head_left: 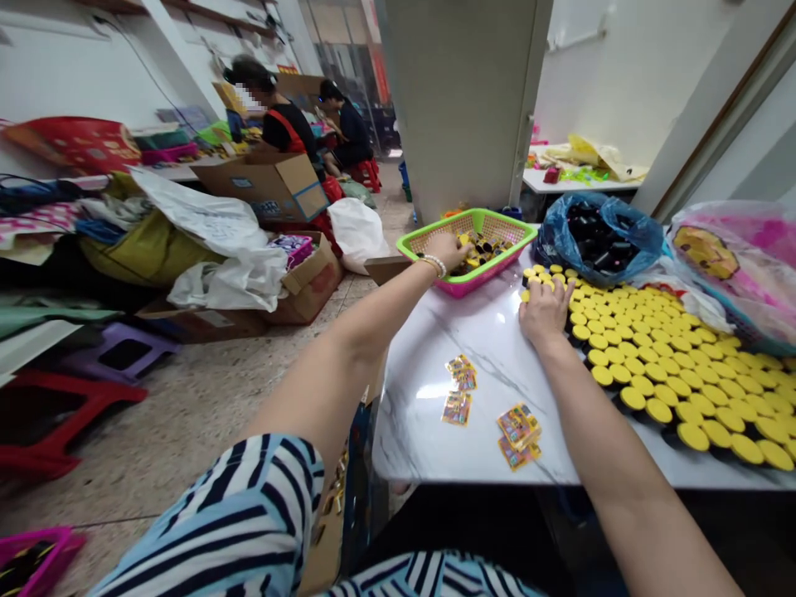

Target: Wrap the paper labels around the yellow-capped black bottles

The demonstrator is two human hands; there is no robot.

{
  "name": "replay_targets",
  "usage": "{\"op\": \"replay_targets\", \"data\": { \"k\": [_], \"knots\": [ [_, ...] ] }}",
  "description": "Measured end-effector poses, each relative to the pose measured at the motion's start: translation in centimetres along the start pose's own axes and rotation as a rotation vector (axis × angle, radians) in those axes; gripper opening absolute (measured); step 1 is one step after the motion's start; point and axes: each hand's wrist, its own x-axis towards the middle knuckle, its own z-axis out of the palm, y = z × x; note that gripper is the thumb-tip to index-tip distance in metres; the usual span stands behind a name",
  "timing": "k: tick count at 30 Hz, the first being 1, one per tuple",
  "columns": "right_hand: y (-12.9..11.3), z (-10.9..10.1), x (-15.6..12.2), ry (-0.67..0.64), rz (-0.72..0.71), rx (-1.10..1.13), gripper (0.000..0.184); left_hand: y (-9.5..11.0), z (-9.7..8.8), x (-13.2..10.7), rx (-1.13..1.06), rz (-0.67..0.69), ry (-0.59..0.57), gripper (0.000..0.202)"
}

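My left hand (pixel 448 251) reaches into a green-rimmed pink basket (pixel 415 240) at the table's back. Its fingers curl down among small yellow and black pieces (pixel 488 247); what they pinch is hard to make out. A beaded bracelet circles that wrist. Over the table, my right hand (pixel 546 313) lies at the left edge of a dense group of black pieces with round yellow tops (pixel 659 336). Its fingers are apart and touch the nearest tops. Small printed orange stickers or cards (pixel 457 408) lie between me and the basket, with another overlapping bunch (pixel 519 431) closer to the front edge.
Behind the yellow tops stands a blue plastic bag (pixel 560 236) of black pieces, beside a clear printed bag (pixel 740 265). A grey cabinet (pixel 463 99) rises beyond the marble-patterned table (pixel 423 332). Cartons (pixel 267 186) and stools (pixel 118 352) crowd the left floor; two people sit farther back.
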Motion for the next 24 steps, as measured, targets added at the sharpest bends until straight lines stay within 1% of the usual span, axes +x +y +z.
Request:
{"op": "replay_targets", "data": {
  "k": [2, 3, 4, 5, 8, 10, 12, 13, 14, 16, 18, 20, 22, 24],
  "knots": [
    [0.2, -0.2, -0.1, -0.024, -0.013, 0.045, 0.037, 0.4, -0.1, -2.1, 0.064, 0.049, 0.099, 0.042],
    [0.2, -0.3, -0.1, -0.034, -0.01, 0.07, 0.036, 0.5, -0.3, -3.8, 0.067, 0.087, 0.134, 0.039],
    [0.0, -0.5, -0.2, -0.042, -0.007, 0.096, 0.035, 0.7, -0.5, -5.8, 0.051, 0.129, 0.141, 0.037],
    [-0.3, -0.8, -0.2, -0.049, -0.007, 0.124, 0.035, 0.8, -0.8, -8.3, 0.019, 0.149, 0.122, 0.036],
    [-2.1, -2.0, -0.5, -0.082, -0.041, 0.227, 0.036, 0.8, -1.6, -16.8, -0.061, 0.134, -0.067, 0.032],
    [-3.4, -2.8, -0.8, -0.117, -0.098, 0.292, 0.037, 0.3, -1.7, -22.1, -0.088, 0.093, -0.152, 0.028],
    [-4.0, -3.1, -1.2, -0.201, -0.146, 0.312, 0.035, -0.4, -1.3, -25.9, -0.04, 0.089, -0.237, 0.028],
    [-4.0, -3.0, -1.3, -0.261, -0.146, 0.298, 0.035, -0.8, -0.9, -27.2, -0.018, 0.098, -0.253, 0.028],
    [-3.9, -2.8, -1.5, -0.321, -0.128, 0.272, 0.034, -1.2, -0.6, -28.0, 0.003, 0.113, -0.262, 0.03],
    [-3.4, -2.3, -1.6, -0.406, -0.078, 0.203, 0.035, -1.6, 0.1, -28.7, 0.023, 0.146, -0.249, 0.033],
    [-3.0, -2.1, -1.6, -0.409, -0.066, 0.158, 0.037, -1.8, 0.5, -28.7, 0.026, 0.164, -0.229, 0.034],
    [-3.0, -2.5, -1.4, -0.336, -0.103, 0.157, 0.038, -1.7, 0.6, -28.6, 0.015, 0.151, -0.217, 0.024],
    [-3.4, -3.5, -1.1, -0.196, -0.154, 0.195, 0.04, -1.4, 0.5, -28.5, -0.015, 0.112, -0.227, 0.015],
    [-4.2, -4.7, -1.0, -0.056, -0.205, 0.249, 0.034, -1.2, 0.3, -28.7, -0.056, 0.097, -0.245, 0.015]
  ]
}}
